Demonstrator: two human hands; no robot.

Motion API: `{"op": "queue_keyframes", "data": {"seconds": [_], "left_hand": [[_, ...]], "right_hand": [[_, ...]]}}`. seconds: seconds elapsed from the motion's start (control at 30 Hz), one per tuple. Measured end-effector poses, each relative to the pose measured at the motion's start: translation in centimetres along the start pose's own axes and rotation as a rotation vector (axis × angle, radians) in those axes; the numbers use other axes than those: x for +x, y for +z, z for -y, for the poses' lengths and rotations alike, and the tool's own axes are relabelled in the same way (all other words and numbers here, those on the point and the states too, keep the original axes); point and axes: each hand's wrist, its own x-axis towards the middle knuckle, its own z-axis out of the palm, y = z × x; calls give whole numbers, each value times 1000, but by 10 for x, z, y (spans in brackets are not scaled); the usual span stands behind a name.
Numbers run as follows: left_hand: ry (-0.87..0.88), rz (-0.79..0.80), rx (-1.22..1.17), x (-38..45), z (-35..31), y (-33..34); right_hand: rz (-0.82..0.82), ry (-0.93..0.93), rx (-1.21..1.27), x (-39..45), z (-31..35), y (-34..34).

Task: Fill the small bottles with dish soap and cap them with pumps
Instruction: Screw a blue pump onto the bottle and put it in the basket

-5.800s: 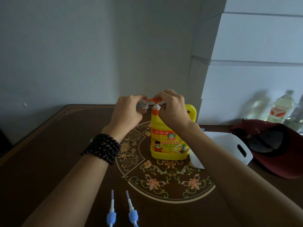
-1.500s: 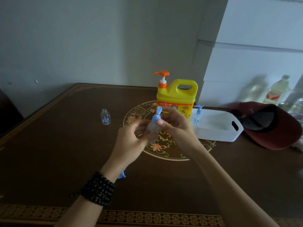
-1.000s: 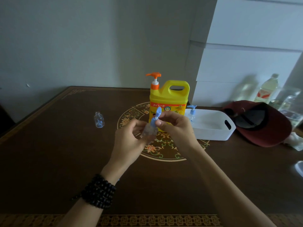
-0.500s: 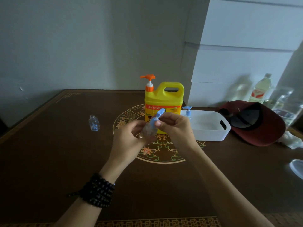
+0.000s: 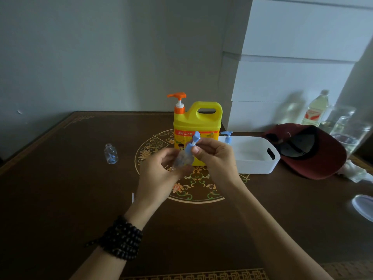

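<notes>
Above the table's (image 5: 60, 199) middle the left hand (image 5: 159, 174) grips a small clear bottle (image 5: 182, 161) while the right hand (image 5: 214, 156) pinches its blue pump (image 5: 192, 144) – behind stands the yellow dish soap jug (image 5: 196, 126); an uncapped small bottle (image 5: 110, 154) sits toward the left edge, a white basket (image 5: 256, 164) toward the right

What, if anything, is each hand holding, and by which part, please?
Left hand grips the small bottle by its body; right hand pinches its blue pump at the collar.

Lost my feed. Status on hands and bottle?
Left hand holds small bottle. Right hand pinches blue pump on its neck. Nothing in the way.
</notes>
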Motion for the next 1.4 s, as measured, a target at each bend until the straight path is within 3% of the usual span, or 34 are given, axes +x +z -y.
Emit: {"op": "queue_keyframes", "data": {"seconds": [0.13, 0.2, 0.3, 0.37, 0.47, 0.63, 0.93, 1.1, 1.23, 1.4], "left_hand": [[79, -72, 117, 0, 3, 1], [36, 37, 38, 2, 7, 0], [-107, 293, -295, 4, 7, -1], [-131, 370, -400, 5, 9, -4], [-152, 284, -375, 5, 8, -2], [-106, 103, -135, 6, 7, 12], [-72, 80, -67, 18, 13, 40], [-72, 162, -120, 34, 17, 57], [-59, 258, -178, 48, 14, 82], [10, 259, -196, 68, 9, 91]], "right_hand": [[33, -57, -152, -3, -2, 2], [31, -66, -137, -3, -1, 1], [51, -22, -64, 0, 1, -3], [68, 17, -54, 2, 0, -6], [32, 68, -33, 2, -2, -6], [-73, 66, -76, 3, -7, -2], [-164, 73, -119, 8, -15, -18], [-132, 31, -357, 15, -9, -44], [-241, 42, -430, 31, -4, -67], [-448, 74, -542, 79, -1, -120]]}}
